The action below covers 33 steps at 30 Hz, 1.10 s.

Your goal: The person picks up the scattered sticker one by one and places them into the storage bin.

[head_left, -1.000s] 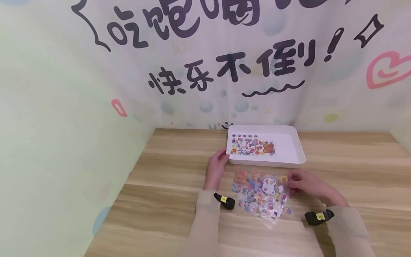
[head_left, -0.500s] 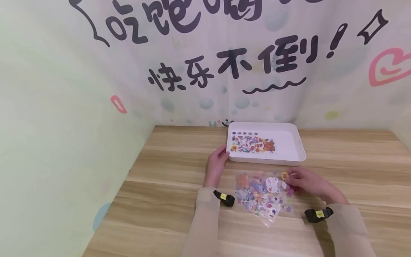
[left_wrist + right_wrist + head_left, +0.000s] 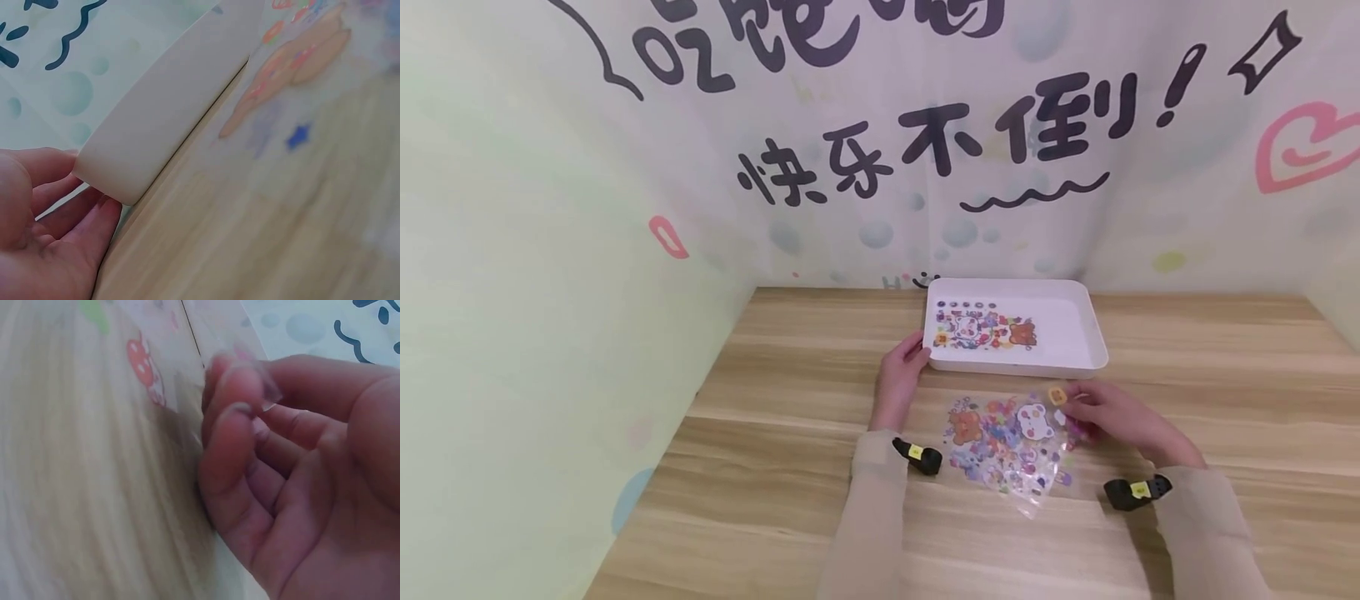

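Note:
On the table lie clear sticker sheets, overlapping, printed with a brown bear, a white bear and small colourful figures. The right hand pinches the upper right corner of a sheet between thumb and fingers, and the sheet's edge rises there. In the right wrist view, the clear film runs up to the curled fingertips. My left hand holds the near left corner of a white tray, thumb at its rim and fingers against its side. Inside the tray, another clear sticker sheet lies flat at the left.
The wooden table meets a patterned curtain with large black writing behind the tray. Another pale curtain hangs along the left side. Each wrist wears a black camera, such as the left wrist camera.
The right hand shifts the pinched sheet slightly, and the printed bears move against each other. The left hand stays at the tray's corner. The head view tilts down a little.

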Each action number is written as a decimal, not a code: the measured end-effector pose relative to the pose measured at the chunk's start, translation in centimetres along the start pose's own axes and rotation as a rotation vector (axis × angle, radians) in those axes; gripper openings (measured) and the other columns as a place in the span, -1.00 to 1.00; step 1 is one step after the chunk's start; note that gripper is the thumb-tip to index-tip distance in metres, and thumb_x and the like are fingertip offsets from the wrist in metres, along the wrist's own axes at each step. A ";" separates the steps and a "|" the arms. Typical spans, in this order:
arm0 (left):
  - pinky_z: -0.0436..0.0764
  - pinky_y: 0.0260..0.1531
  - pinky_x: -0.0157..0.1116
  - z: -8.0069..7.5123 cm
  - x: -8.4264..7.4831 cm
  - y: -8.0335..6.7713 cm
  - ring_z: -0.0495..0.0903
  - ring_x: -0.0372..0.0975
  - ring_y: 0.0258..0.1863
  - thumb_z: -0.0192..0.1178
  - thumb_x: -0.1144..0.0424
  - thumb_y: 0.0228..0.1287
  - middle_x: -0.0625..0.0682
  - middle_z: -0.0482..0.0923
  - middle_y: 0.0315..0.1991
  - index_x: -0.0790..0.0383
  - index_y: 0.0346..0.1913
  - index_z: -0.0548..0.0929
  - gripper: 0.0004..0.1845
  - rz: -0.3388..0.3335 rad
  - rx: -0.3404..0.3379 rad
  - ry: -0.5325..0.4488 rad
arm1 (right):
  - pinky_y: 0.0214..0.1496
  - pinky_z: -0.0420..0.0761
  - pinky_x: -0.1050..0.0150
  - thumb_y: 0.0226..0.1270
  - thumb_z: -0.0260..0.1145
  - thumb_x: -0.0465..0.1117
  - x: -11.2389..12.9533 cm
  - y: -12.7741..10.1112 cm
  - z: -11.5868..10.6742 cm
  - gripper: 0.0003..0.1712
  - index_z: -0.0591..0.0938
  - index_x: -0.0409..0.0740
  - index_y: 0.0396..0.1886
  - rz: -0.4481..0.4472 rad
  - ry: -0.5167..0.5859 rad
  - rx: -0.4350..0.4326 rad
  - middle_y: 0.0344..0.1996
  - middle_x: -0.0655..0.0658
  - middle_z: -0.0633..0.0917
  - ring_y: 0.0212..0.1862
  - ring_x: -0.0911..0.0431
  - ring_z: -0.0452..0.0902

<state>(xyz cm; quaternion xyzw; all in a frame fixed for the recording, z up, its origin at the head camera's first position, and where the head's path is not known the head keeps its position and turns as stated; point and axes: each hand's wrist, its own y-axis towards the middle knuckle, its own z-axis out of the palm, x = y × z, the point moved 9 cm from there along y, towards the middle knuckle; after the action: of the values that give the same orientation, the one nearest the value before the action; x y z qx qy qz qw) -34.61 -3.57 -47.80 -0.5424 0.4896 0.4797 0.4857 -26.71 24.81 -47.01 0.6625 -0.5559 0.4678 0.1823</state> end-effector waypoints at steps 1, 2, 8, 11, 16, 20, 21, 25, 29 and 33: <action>0.46 -0.02 -0.43 0.0 0.0 0.0 0.42 -0.36 0.04 0.12 0.15 0.22 -0.13 0.43 0.10 0.03 0.18 0.43 -0.57 0.000 0.000 0.001 | -0.51 0.49 0.27 0.24 0.15 0.01 0.0 0.0 0.0 -0.58 0.46 -0.22 -0.09 0.002 0.013 0.001 -0.52 -0.15 0.53 -0.49 0.05 0.43; 0.46 -0.02 -0.43 0.0 -0.1 0.0 0.42 -0.37 0.04 0.11 0.15 0.22 -0.14 0.43 0.10 0.02 0.18 0.43 -0.56 -0.002 0.001 0.005 | -0.51 0.49 0.27 0.24 0.15 0.01 0.0 0.0 0.0 -0.58 0.45 -0.23 -0.09 0.002 0.024 0.002 -0.53 -0.16 0.53 -0.50 0.04 0.43; 0.45 0.00 -0.40 0.0 0.2 -0.1 0.41 -0.37 0.04 0.10 0.14 0.24 -0.15 0.43 0.10 0.03 0.18 0.43 -0.58 -0.007 -0.004 0.022 | -0.49 0.50 0.26 0.24 0.15 0.03 -0.1 -0.1 0.1 -0.56 0.45 -0.26 -0.11 0.002 0.052 -0.012 -0.52 -0.17 0.55 -0.49 0.04 0.44; 0.45 0.01 -0.37 0.1 0.2 -0.1 0.41 -0.34 0.05 0.09 0.14 0.24 -0.13 0.43 0.10 0.01 0.17 0.44 -0.59 0.000 0.001 0.032 | -0.48 0.51 0.25 0.24 0.15 0.03 -0.2 -0.2 -0.1 -0.56 0.46 -0.26 -0.11 0.000 0.059 -0.027 -0.51 -0.17 0.55 -0.49 0.04 0.45; 0.45 0.00 -0.41 0.1 0.0 0.0 0.42 -0.37 0.03 0.10 0.13 0.23 -0.12 0.44 0.09 0.03 0.17 0.44 -0.58 0.006 -0.008 0.038 | -0.52 0.50 0.26 0.27 0.13 -0.01 0.1 -0.2 -0.7 -0.62 0.46 -0.26 -0.17 -0.045 0.092 -0.048 -0.52 -0.19 0.53 -0.53 0.07 0.42; 0.45 -0.01 -0.43 -0.1 -0.2 0.1 0.43 -0.36 0.02 0.11 0.16 0.22 -0.09 0.45 0.09 0.06 0.18 0.43 -0.57 0.012 -0.021 0.031 | -0.55 0.46 0.28 0.31 0.08 -0.01 0.4 0.1 -1.1 -0.63 0.43 -0.26 -0.19 -0.069 0.114 -0.068 -0.54 -0.17 0.48 -0.56 0.09 0.37; 0.45 -0.01 -0.43 -0.1 -0.2 0.1 0.43 -0.36 0.02 0.12 0.16 0.22 -0.09 0.45 0.09 0.05 0.17 0.43 -0.57 0.011 -0.022 0.032 | -0.55 0.46 0.28 0.31 0.07 0.00 0.4 0.2 -1.1 -0.63 0.42 -0.26 -0.19 -0.068 0.115 -0.069 -0.54 -0.16 0.47 -0.55 0.10 0.36; 0.45 -0.01 -0.42 -0.2 0.0 0.3 0.43 -0.36 0.03 0.12 0.15 0.21 -0.12 0.44 0.09 0.04 0.17 0.44 -0.57 -0.003 -0.020 0.025 | -0.55 0.45 0.28 0.33 0.04 0.00 0.4 0.2 -1.2 -0.61 0.41 -0.28 -0.18 -0.058 0.125 -0.068 -0.53 -0.16 0.46 -0.56 0.10 0.35; 0.45 -0.01 -0.42 -0.1 0.3 0.4 0.43 -0.38 0.03 0.11 0.11 0.22 -0.15 0.44 0.09 0.02 0.17 0.43 -0.56 -0.018 -0.011 0.022 | -0.55 0.44 0.25 0.32 0.05 0.02 0.5 0.1 -1.2 -0.59 0.41 -0.28 -0.18 -0.053 0.142 -0.068 -0.54 -0.16 0.46 -0.56 0.09 0.34; 0.45 -0.01 -0.41 -0.1 0.3 0.4 0.43 -0.36 0.03 0.12 0.09 0.21 -0.13 0.45 0.08 0.03 0.17 0.43 -0.55 -0.015 -0.006 0.027 | -0.56 0.43 0.24 0.31 0.05 0.05 0.7 0.0 -1.2 -0.57 0.41 -0.27 -0.20 -0.052 0.147 -0.071 -0.55 -0.16 0.44 -0.57 0.09 0.32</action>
<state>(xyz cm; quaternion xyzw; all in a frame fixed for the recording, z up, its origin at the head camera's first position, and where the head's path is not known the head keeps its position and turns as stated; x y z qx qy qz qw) -34.97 -3.67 -48.15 -0.5537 0.4906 0.4703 0.4812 -27.24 25.36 -45.87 0.6337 -0.5399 0.4902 0.2582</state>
